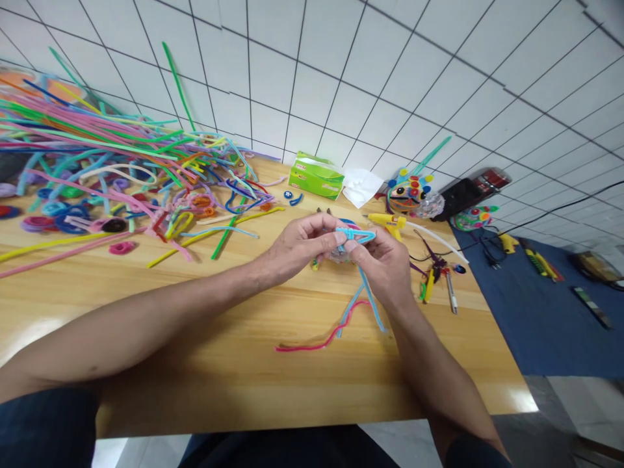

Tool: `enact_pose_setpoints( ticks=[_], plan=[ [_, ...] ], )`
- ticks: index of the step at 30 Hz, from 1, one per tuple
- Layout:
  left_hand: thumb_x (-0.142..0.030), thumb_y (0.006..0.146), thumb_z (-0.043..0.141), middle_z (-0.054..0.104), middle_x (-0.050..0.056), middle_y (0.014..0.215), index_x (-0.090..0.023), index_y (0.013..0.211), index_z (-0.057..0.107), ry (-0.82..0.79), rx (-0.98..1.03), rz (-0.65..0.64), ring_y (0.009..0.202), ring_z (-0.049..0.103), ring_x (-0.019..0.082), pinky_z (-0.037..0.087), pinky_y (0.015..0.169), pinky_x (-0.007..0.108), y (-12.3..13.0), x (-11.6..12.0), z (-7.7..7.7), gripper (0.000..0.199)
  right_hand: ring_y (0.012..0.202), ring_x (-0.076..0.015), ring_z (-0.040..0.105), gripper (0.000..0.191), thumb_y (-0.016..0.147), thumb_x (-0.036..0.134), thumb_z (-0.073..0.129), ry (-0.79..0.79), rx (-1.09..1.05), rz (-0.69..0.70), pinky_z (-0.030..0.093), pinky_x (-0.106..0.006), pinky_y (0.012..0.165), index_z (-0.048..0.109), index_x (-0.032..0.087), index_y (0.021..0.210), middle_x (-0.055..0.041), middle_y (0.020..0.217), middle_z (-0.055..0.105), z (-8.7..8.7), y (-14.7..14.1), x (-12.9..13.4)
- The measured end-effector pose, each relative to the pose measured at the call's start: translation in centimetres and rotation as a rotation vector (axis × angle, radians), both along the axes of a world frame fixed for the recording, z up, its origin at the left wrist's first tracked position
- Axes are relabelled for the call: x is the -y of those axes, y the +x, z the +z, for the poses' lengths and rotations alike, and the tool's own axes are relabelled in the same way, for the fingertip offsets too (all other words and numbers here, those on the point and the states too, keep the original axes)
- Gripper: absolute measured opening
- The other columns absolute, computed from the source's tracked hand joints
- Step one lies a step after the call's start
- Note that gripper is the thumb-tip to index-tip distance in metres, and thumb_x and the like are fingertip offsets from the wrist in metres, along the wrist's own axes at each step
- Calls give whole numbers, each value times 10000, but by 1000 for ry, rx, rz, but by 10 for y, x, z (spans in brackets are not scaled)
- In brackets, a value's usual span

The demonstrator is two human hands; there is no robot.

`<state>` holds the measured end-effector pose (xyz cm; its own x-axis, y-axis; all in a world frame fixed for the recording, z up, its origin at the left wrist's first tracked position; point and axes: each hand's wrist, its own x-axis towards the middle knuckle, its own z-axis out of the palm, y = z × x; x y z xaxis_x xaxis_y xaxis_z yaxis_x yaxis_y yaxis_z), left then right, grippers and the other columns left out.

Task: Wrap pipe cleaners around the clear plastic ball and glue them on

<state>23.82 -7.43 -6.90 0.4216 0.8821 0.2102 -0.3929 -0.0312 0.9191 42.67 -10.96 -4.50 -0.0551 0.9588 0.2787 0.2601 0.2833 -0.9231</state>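
A light blue pipe cleaner piece (361, 236), bent into a narrow loop, is pinched between the thumbs and fingers of both hands. My left hand (312, 242) grips its left end, and my right hand (386, 260) holds it from the right and below. Two light blue ends (371, 300) hang down onto the wooden table (205, 370). A red pipe cleaner (322, 341) lies wavy on the wood, crossing one blue end. Behind and beneath the fingers is a partly hidden item with clear and coloured parts.
A large heap of coloured pipe cleaners (107, 149) covers the back left. Along the wall stand a green tissue box (316, 177) and a decorated colourful figure (408, 192). A yellow glue gun (390, 222) lies behind my right hand, with a pen (452, 294) farther right.
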Motion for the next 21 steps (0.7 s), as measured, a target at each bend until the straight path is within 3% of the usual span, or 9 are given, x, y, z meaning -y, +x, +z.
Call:
enact_pose_setpoints(
  ticks=[11,21],
  plan=[
    [-475,837,960,750,14,762,-164,870,816,53,-27,52,652,621,114,531,628,237,2,9,7,345,681,-153,635,213,818,379,858,-40,-97,-24,579,-306,659,687,252,819,30,746,697,3,-3,0],
    [-487,867,931,726,8,716,-163,891,824,95,-87,67,625,603,111,508,601,230,0,9,6,341,659,-145,606,196,821,372,842,-24,10,-24,525,-295,637,700,242,783,30,719,707,6,3,-1]
  ],
)
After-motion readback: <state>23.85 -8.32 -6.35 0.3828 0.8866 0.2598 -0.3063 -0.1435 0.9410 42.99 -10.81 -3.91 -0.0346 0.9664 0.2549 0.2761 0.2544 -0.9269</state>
